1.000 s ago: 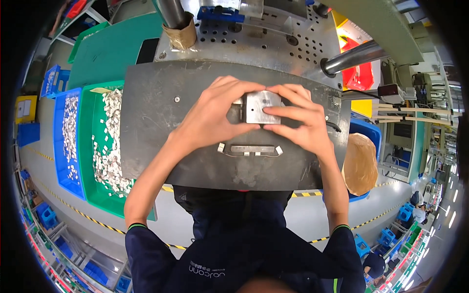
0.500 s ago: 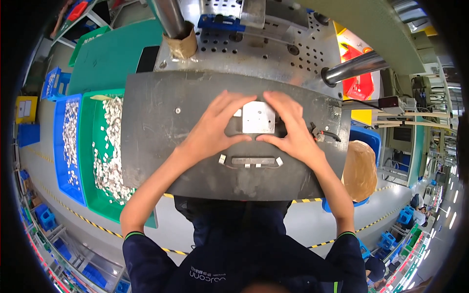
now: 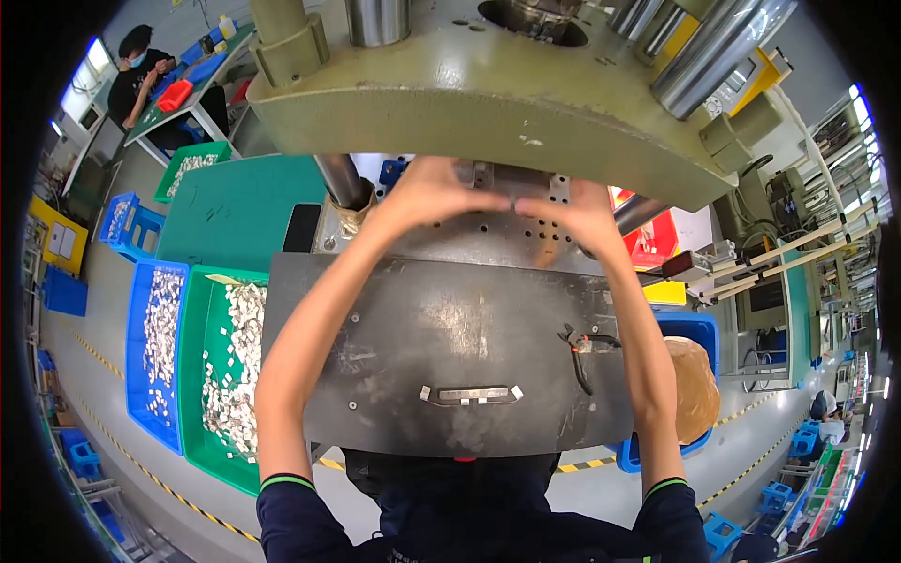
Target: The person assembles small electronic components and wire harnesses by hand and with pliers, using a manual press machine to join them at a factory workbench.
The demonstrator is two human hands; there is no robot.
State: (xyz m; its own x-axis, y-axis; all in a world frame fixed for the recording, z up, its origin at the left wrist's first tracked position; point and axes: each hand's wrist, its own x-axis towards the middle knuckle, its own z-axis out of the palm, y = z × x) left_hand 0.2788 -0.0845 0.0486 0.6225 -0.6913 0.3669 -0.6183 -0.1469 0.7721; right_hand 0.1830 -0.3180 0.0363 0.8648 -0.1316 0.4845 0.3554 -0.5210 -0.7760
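Note:
My left hand and my right hand reach under the upper plate of a press, thumbs pointing at each other. Between them, partly covered, shows a grey metal block, with a hand closed round either side. The press edge hides most of my fingers. Beneath them lies the perforated metal bed. On the black board nearer me rests a narrow metal bar, with small white pieces and a thin wire around it. Pliers lie at the board's right.
A green tray and a blue tray of small white pieces stand at left. A phone-like black slab lies on a green surface. Steel columns flank the bed. A blue bin holds brown paper. Another person sits far left.
Both hands have moved forward from the black board into the press, and the metal block has left the board with them. The view has tilted up, showing more of the press.

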